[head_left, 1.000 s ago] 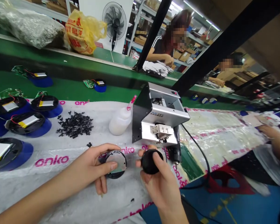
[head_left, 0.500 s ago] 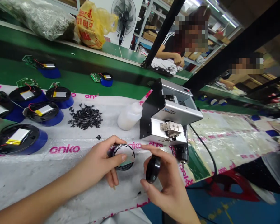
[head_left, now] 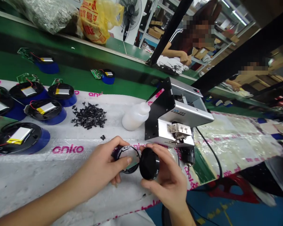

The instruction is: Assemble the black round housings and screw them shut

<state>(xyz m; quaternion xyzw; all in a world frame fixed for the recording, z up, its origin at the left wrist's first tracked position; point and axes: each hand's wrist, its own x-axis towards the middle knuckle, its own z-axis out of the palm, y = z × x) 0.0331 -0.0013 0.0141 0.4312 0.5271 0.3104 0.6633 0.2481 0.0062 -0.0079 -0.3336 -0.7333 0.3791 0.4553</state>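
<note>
While sheeting (head_left: 25,175) underlies both hands (head_left: 106,160) (head_left: 174,180), shelves (head_left: 149,24) stand beyond.

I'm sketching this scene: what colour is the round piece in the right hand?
The round piece is black; it shows best in the head view.

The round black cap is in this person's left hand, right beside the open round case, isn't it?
Not quite: the head view shows the round black cap in the person's right hand. It is indeed right beside the open round case, which the left hand holds.
</note>
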